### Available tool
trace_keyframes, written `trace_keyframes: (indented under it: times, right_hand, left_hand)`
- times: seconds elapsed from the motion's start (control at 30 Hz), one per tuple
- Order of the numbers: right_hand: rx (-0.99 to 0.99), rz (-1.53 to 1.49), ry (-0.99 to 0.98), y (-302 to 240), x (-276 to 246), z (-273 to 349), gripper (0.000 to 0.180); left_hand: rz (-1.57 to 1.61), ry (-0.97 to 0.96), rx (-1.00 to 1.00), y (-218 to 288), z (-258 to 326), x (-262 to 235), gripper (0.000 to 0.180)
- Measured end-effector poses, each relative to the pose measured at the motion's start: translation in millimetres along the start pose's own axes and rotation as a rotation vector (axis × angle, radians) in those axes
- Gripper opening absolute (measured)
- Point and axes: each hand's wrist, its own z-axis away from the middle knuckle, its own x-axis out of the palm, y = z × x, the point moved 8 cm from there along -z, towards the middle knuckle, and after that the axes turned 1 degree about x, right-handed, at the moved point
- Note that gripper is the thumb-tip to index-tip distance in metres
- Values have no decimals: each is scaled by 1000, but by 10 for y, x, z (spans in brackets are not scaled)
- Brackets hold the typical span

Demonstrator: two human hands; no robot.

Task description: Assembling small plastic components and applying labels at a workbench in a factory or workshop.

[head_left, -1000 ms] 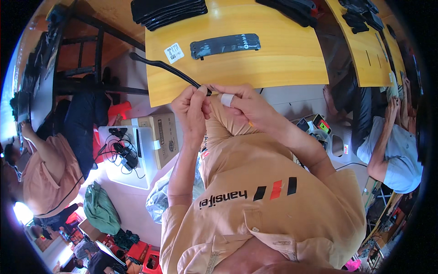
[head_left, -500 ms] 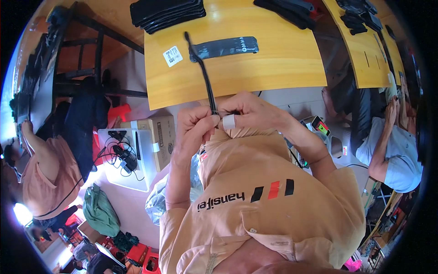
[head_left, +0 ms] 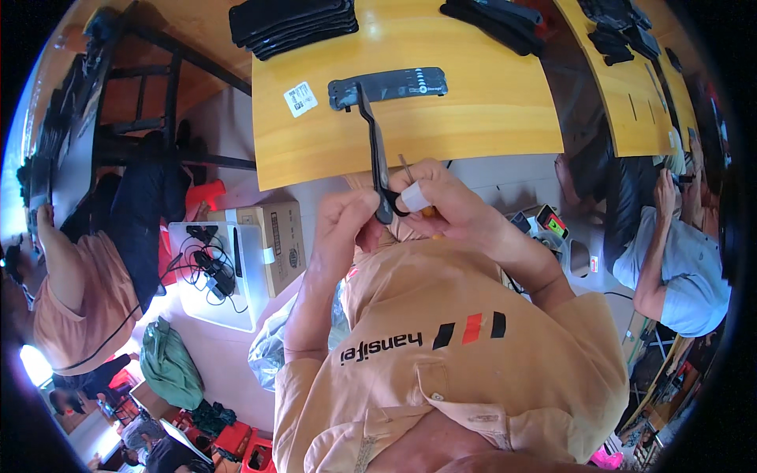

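Peach short-sleeved work shirt, black-and-red chest stripes, white tape on one right-hand finger (head_left: 413, 194)

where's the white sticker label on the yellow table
In the head view, the white sticker label lies flat on the yellow table, left of the flat black strap and below the stack of black pieces.
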Motion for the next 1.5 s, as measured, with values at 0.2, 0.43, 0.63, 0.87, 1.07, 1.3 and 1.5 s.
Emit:
trace_keyframes:
  times: [0.2, 0.43, 0.63, 0.87, 1.07, 1.3, 1.5]
  right_hand:
    - [1, 256, 68, -14, 14, 2, 18]
    - [131, -176, -39, 203, 38, 48, 26]
    - [-290, -920, 0, -511, -438, 470, 29]
    - [-922, -483, -65, -1936, -933, 1656, 24]
    - [-661, -77, 241, -1599, -852, 1338, 29]
    - [-636, 739, 501, -1485, -627, 1373, 29]
    - [-497, 1346, 512, -1475, -429, 1249, 26]
  left_hand:
    - [-563, 58, -76, 19, 4, -73, 37]
    - [-186, -93, -203, -150, 94, -95, 40]
    - [337, 11, -207, -214, 287, -644, 37]
    - [340, 209, -100, -153, 1076, -1915, 37]
    - [-27, 374, -26, -15, 519, -1665, 42]
    - [-202, 602, -60, -445, -196, -1767, 47]
    - [-211, 644, -320, -766, -200, -1815, 55]
